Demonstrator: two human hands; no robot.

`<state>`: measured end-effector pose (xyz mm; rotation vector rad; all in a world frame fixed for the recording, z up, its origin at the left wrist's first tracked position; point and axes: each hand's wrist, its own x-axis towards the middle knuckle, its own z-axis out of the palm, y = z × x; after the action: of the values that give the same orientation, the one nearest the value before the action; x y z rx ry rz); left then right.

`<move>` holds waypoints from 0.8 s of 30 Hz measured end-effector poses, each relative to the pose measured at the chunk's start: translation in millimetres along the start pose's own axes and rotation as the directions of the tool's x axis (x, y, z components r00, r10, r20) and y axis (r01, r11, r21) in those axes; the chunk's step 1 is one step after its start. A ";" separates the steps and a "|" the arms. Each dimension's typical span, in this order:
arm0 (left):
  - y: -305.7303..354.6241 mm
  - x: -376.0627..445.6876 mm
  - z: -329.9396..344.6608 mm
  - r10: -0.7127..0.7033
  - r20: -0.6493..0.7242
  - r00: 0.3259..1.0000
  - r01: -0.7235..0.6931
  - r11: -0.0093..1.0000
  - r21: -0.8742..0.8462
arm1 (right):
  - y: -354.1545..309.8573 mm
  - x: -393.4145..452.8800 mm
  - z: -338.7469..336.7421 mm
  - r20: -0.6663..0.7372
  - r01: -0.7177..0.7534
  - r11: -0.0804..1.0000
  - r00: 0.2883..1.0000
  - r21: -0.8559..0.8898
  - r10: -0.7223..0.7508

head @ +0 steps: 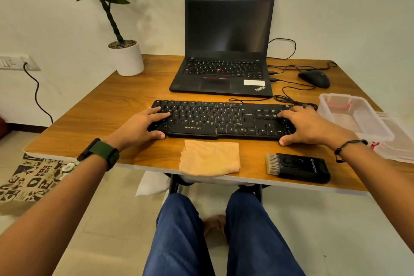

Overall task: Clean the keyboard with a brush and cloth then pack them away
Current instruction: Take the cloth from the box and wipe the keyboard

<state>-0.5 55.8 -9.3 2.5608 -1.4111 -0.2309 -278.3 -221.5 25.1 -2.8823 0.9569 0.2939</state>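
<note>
A black Zebronics keyboard (pixel 215 118) lies across the middle of the wooden table (pixel 125 100). My left hand (pixel 143 126) rests on its left end, fingers laid flat over the keys and thumb against the front edge. At the other end, my right hand (pixel 307 125) lies the same way over the arrow and number keys. A folded orange cloth (pixel 210 157) sits at the table's front edge just below the keyboard. To its right lies a black brush (pixel 298 167), bristles pointing left.
An open black laptop (pixel 226 51) stands behind the keyboard, with a wired black mouse (pixel 314 78) and loose cables (pixel 291 94) to its right. A clear plastic box (pixel 358 118) and its lid (pixel 398 141) sit at the right edge. A potted plant (pixel 127 56) stands back left.
</note>
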 end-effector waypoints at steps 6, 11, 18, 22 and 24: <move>-2.3 17.6 -4.8 -0.020 0.017 1.000 0.020 1.000 0.012 | -0.3 13.1 2.7 -0.045 0.004 1.000 0.999 0.024 -0.003; -4.3 29.4 -8.2 -0.033 0.001 0.999 0.033 0.999 -0.003 | 1.1 29.4 0.2 -0.078 0.010 0.998 0.997 0.065 -0.005; -4.6 38.7 -7.1 -0.032 -0.066 0.997 0.030 0.999 -0.037 | 1.9 47.5 -1.7 -0.100 0.022 0.996 0.995 0.092 -0.012; -7.3 40.4 -6.0 -0.053 -0.089 0.995 0.046 0.996 -0.071 | 2.3 51.9 -2.5 -0.096 0.027 0.995 0.995 0.101 -0.017; -8.1 40.0 -3.9 -0.060 -0.103 0.993 0.050 0.994 -0.094 | 2.8 52.8 -2.4 -0.093 0.029 0.994 0.995 0.108 -0.019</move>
<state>28.2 26.5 -9.1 2.5003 -1.2643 -0.1626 -238.1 -254.8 16.3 -2.8266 0.9208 0.1041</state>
